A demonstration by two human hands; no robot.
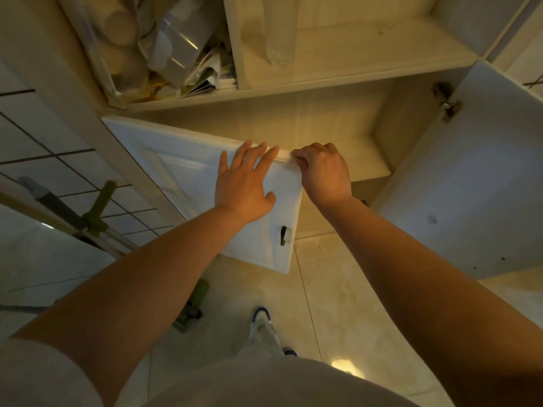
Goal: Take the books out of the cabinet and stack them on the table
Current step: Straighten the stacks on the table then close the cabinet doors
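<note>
I stand in front of a white cabinet with both lower doors swung out. My left hand lies flat, fingers straight, on the outer face of the left door near its top edge. My right hand curls its fingers over the top corner of that same door. The lower compartment behind the doors shows a bare shelf and no books. No table is in view.
The right door hangs wide open. An upper left shelf holds paper rolls, plastic bags and leaflets. A clear plastic item stands in the upper middle compartment. A green mop leans at left. My shoe is on the tiled floor.
</note>
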